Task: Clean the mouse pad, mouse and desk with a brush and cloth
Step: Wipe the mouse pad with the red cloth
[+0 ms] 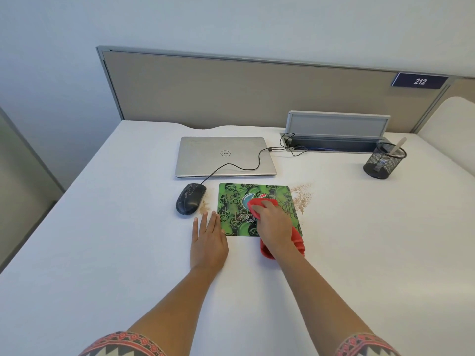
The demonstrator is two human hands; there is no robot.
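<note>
Head view: my right hand grips the red cloth at the centre of the mouse pad, wiping step in hand. Left hand flat, fingers straight, at its left edge. Mouse further left. Next, I judge: sweep crumbs to its right.

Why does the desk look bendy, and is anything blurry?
Head view: the wide lens bends the partition and desk edges. Head view again: the light is soft and even, with no glare and only a faint shadow by the mouse; the pad and cloth look sharp.
</note>
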